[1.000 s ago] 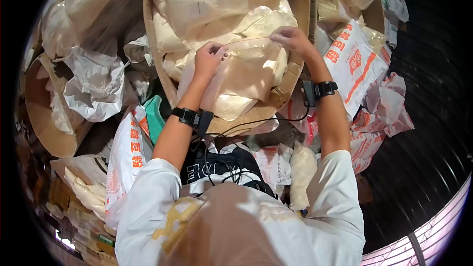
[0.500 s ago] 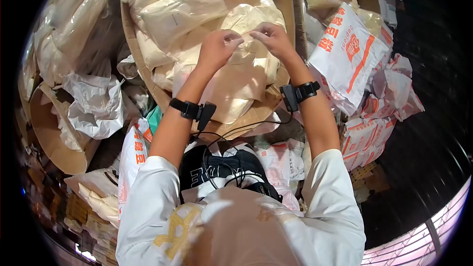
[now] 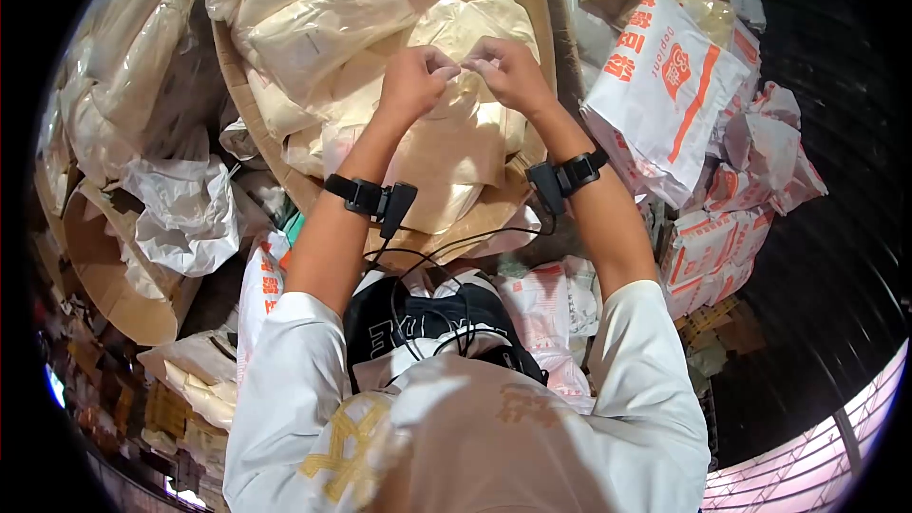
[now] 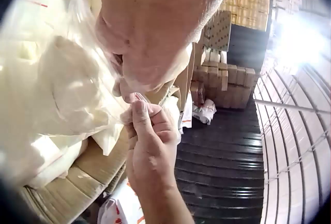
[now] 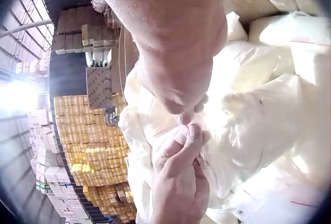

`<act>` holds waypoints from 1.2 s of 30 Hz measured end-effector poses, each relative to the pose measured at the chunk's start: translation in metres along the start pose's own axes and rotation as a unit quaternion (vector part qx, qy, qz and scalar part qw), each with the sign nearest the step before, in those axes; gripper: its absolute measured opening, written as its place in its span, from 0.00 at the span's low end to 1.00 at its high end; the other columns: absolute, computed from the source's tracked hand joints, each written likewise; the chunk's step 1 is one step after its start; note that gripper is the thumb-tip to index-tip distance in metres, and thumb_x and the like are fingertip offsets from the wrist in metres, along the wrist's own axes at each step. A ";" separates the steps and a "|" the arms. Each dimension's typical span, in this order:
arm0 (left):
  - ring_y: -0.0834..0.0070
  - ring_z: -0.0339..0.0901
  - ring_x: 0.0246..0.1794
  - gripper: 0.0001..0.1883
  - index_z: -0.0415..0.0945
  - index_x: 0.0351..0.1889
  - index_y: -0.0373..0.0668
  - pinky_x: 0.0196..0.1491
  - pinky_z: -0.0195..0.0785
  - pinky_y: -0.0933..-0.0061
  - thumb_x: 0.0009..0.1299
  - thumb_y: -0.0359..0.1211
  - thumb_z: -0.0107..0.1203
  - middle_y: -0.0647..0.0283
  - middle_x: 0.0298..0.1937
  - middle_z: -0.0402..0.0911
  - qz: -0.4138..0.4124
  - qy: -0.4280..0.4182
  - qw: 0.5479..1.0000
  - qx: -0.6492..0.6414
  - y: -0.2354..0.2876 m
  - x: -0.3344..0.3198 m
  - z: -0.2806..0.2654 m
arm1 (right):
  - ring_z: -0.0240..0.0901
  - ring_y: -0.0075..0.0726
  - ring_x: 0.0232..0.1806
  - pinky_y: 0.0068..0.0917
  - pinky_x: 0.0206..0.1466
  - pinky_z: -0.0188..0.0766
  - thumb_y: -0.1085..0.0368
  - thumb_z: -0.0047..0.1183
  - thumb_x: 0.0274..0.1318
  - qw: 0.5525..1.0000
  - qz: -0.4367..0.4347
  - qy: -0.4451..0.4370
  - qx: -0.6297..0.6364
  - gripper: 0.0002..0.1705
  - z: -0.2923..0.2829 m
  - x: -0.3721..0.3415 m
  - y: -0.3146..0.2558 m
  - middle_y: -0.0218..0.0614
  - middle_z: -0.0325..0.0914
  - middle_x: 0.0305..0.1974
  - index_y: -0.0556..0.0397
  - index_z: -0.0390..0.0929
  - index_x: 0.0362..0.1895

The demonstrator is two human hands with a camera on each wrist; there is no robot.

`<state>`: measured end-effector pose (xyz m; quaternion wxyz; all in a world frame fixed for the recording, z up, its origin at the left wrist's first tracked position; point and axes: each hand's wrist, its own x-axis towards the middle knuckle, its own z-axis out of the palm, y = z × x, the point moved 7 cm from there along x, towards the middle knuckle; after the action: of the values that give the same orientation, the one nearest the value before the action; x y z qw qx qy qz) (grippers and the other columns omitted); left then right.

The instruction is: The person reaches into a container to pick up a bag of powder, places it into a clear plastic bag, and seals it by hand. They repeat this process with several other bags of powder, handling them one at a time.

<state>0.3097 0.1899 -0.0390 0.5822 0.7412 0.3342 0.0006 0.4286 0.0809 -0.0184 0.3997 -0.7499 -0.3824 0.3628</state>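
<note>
The bag (image 3: 459,147) is just below the two hands, and its upper edge goes up to the fingertips. The left hand (image 3: 414,81) pinches this edge between thumb and bent fingers, and the right hand (image 3: 516,76) pinches it in the same way, just beside. The tips of both hands are near to each other, almost meeting. A thin red line shows at the pinched place; it is perhaps the closing strip of the bag, but the fingers cover most of it.

The bag lies over a box (image 3: 499,216) of brown cardboard with a curved wall. In this box there are also cream bags (image 3: 323,24), full and rounded, whose plastic is shiny and wrinkled. The bag itself is of thin, clear plastic, and cream colour is visible through it.

To the right of the box leans a white sack (image 3: 655,85) with orange print, smooth on its face and creased at the edges. On the left, a crumpled white wrapper (image 3: 185,228) is beside a second box (image 3: 119,275), also cardboard. A strap (image 3: 361,195) goes around the left wrist.
</note>
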 end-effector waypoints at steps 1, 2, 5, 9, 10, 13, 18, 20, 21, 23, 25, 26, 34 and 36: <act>0.82 0.77 0.25 0.08 0.84 0.32 0.35 0.30 0.68 0.76 0.64 0.31 0.65 0.61 0.26 0.85 0.015 0.003 1.000 0.018 0.001 -0.003 -0.001 | 0.74 0.27 0.28 0.27 0.33 0.72 0.68 0.57 0.57 1.000 -0.004 -0.004 0.009 0.06 0.001 -0.001 -0.001 0.37 0.81 0.27 0.58 0.81 0.36; 0.82 0.77 0.25 0.07 0.84 0.32 0.35 0.30 0.68 0.76 0.63 0.31 0.65 0.60 0.26 0.84 0.030 0.006 0.999 0.036 0.001 -0.005 -0.003 | 0.74 0.28 0.27 0.27 0.33 0.72 0.68 0.57 0.57 1.000 -0.009 -0.008 0.018 0.06 0.001 -0.001 -0.001 0.38 0.81 0.27 0.58 0.81 0.36; 0.78 0.78 0.25 0.08 0.83 0.33 0.35 0.30 0.68 0.74 0.63 0.31 0.64 0.58 0.26 0.84 0.014 0.004 1.000 -0.005 -0.016 -0.011 -0.007 | 0.74 0.28 0.27 0.27 0.32 0.71 0.69 0.56 0.57 1.000 -0.018 -0.010 0.000 0.06 0.001 -0.002 -0.007 0.37 0.82 0.28 0.58 0.81 0.35; 0.70 0.78 0.24 0.07 0.82 0.34 0.35 0.31 0.69 0.70 0.64 0.30 0.62 0.55 0.27 0.83 0.048 0.018 0.997 0.053 -0.022 -0.023 -0.023 | 0.74 0.26 0.27 0.26 0.32 0.71 0.69 0.56 0.57 0.999 0.011 -0.008 0.041 0.06 0.002 -0.002 0.002 0.35 0.82 0.27 0.59 0.81 0.35; 0.68 0.78 0.24 0.07 0.81 0.33 0.34 0.31 0.69 0.69 0.64 0.30 0.61 0.55 0.27 0.83 0.052 0.020 0.997 0.060 -0.029 -0.025 -0.026 | 0.73 0.25 0.27 0.26 0.32 0.71 0.69 0.56 0.57 0.999 0.011 -0.006 0.031 0.06 0.001 -0.002 -0.002 0.35 0.82 0.27 0.59 0.81 0.35; 0.63 0.77 0.26 0.06 0.79 0.32 0.34 0.32 0.68 0.66 0.64 0.30 0.60 0.53 0.27 0.80 0.101 0.042 0.988 0.112 -0.038 -0.033 -0.037 | 0.72 0.23 0.27 0.25 0.31 0.70 0.69 0.56 0.58 1.000 0.022 -0.005 0.013 0.06 -0.001 0.000 -0.001 0.33 0.81 0.27 0.59 0.80 0.35; 0.50 0.73 0.34 0.05 0.75 0.29 0.36 0.39 0.65 0.54 0.62 0.28 0.59 0.52 0.28 0.78 0.107 0.049 0.986 0.121 -0.046 -0.049 -0.053 | 0.71 0.21 0.33 0.23 0.40 0.67 0.63 0.60 0.60 0.999 0.028 -0.017 0.032 0.09 0.000 0.003 0.006 0.30 0.81 0.30 0.57 0.81 0.35; 0.50 0.73 0.33 0.05 0.75 0.28 0.36 0.39 0.64 0.54 0.62 0.27 0.60 0.52 0.29 0.78 0.127 0.061 0.980 0.142 -0.053 -0.054 -0.054 | 0.74 0.21 0.34 0.21 0.40 0.71 0.67 0.59 0.60 0.993 0.024 -0.001 0.118 0.08 0.008 0.007 0.024 0.31 0.82 0.30 0.60 0.80 0.35; 0.51 0.74 0.33 0.05 0.75 0.29 0.36 0.39 0.65 0.55 0.62 0.27 0.59 0.52 0.29 0.78 0.123 0.075 0.980 0.135 -0.055 -0.056 -0.056 | 0.74 0.21 0.34 0.21 0.41 0.72 0.67 0.60 0.60 0.991 0.036 0.004 0.129 0.07 0.010 0.010 0.030 0.31 0.82 0.31 0.59 0.80 0.34; 0.52 0.75 0.33 0.05 0.76 0.30 0.36 0.39 0.66 0.57 0.63 0.28 0.59 0.52 0.30 0.79 0.114 0.102 0.981 0.121 -0.057 -0.063 -0.059 | 0.75 0.22 0.38 0.22 0.44 0.70 0.65 0.59 0.62 0.980 0.062 -0.005 0.188 0.09 0.014 0.009 0.041 0.25 0.83 0.36 0.57 0.82 0.41; 0.53 0.76 0.33 0.04 0.78 0.32 0.36 0.38 0.67 0.59 0.64 0.28 0.59 0.52 0.31 0.79 0.071 0.133 0.987 0.062 -0.060 -0.069 -0.060 | 0.76 0.22 0.40 0.21 0.45 0.71 0.65 0.60 0.61 0.975 0.091 -0.045 0.196 0.10 0.029 -0.004 0.031 0.26 0.84 0.39 0.56 0.82 0.44; 0.54 0.77 0.33 0.04 0.78 0.33 0.35 0.38 0.68 0.60 0.65 0.28 0.58 0.52 0.31 0.79 0.051 0.148 0.987 0.033 -0.063 -0.070 -0.060 | 0.76 0.22 0.40 0.21 0.46 0.71 0.65 0.60 0.61 0.972 0.104 -0.064 0.199 0.11 0.037 -0.007 0.028 0.27 0.84 0.40 0.56 0.83 0.46; 0.76 0.74 0.27 0.11 0.81 0.37 0.38 0.34 0.67 0.73 0.70 0.37 0.60 0.60 0.29 0.82 -0.080 0.192 0.973 -0.104 -0.105 -0.065 -0.051 | 0.76 0.21 0.35 0.20 0.40 0.72 0.65 0.56 0.64 0.964 0.114 0.098 0.221 0.12 0.059 -0.002 0.053 0.31 0.85 0.36 0.63 0.85 0.42; 0.75 0.73 0.28 0.11 0.80 0.34 0.38 0.35 0.66 0.72 0.71 0.37 0.59 0.60 0.29 0.80 -0.059 0.202 0.975 -0.072 -0.093 -0.070 -0.057 | 0.75 0.20 0.34 0.21 0.40 0.72 0.65 0.54 0.66 0.962 0.122 0.137 0.203 0.13 0.055 -0.005 0.041 0.31 0.85 0.34 0.63 0.85 0.40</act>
<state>0.1872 0.2131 -0.0736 0.5535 0.6607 0.4874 0.1397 0.3910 0.0782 -0.0762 0.5447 -0.7367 -0.1477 0.3724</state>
